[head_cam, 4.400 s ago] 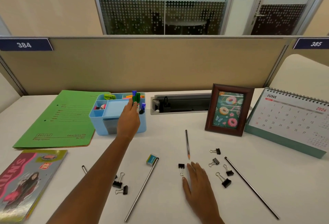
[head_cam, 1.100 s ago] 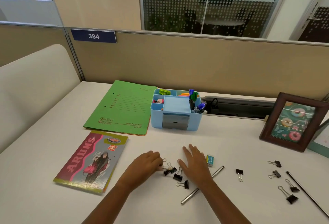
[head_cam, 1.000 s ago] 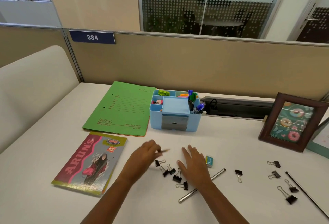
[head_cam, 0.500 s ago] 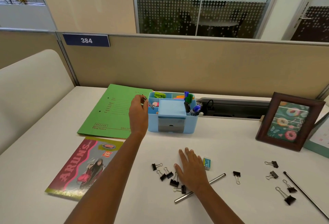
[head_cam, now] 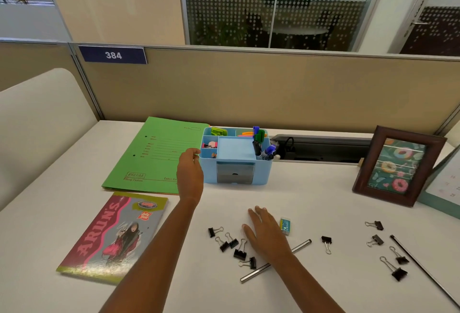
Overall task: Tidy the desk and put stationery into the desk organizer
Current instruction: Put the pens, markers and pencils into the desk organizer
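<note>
A light blue desk organizer [head_cam: 235, 157] is seen at the back of the white table [head_cam: 311, 200], beside a green file folder [head_cam: 154, 156]. Markers [head_cam: 258, 142] are held upright in its right compartment, green and orange items in the rear ones, small pink and white pieces in the left ones; a grey drawer is set in its front. The left hand [head_cam: 190, 172] is raised at the organizer's left front corner with fingers curled; whether anything is gripped cannot be told. The right hand [head_cam: 265, 231] is laid flat and open on the table. Nine black binder clips are counted: five [head_cam: 230, 244] left of the right hand, one [head_cam: 326, 240] to its right, three [head_cam: 388, 250] farther right. A metal rod [head_cam: 275, 260] passes under the right wrist, an eraser [head_cam: 285, 225] lies beside the fingers, and a black rod [head_cam: 423, 268] lies at the right edge. A magazine [head_cam: 114, 233], a framed picture [head_cam: 398, 166] and a beige partition with a "384" plate [head_cam: 113, 55] are also visible.
</note>
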